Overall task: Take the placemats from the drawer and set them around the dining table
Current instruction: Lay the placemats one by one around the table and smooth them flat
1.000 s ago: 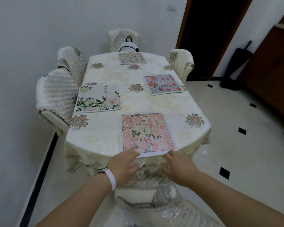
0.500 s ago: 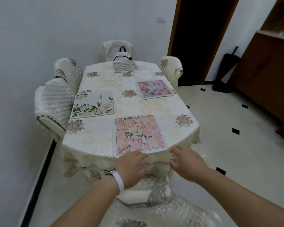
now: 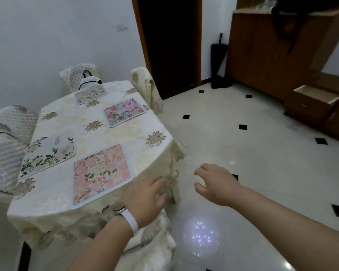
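Several floral placemats lie on the cream-clothed dining table (image 3: pixel 90 204). A pink one (image 3: pixel 101 174) is nearest me, a green-leaf one (image 3: pixel 49 154) lies to its left, a pink-and-blue one (image 3: pixel 124 111) is further back, and a pale one (image 3: pixel 90 93) sits at the far end. My left hand (image 3: pixel 145 198), with a white wristband, hovers by the table's near right corner with relaxed fingers and holds nothing. My right hand (image 3: pixel 216 183) hangs over the floor to the right, fingers loosely spread, empty. An open wooden drawer (image 3: pixel 314 97) juts from the cabinet at the right.
Quilted chairs stand at the left (image 3: pixel 6 153), at the far end (image 3: pixel 79 74) with a black-and-white bag, at the right (image 3: pixel 146 87) and just below me (image 3: pixel 157 237). A dark doorway (image 3: pixel 170 42), a black umbrella (image 3: pixel 219 59) and a brown cabinet (image 3: pixel 272 45) line the back. Tiled floor spreads right.
Both hands have left the near pink placemat's front edge and swung right, off the table. The view has turned right, bringing the cabinet and open drawer into sight.
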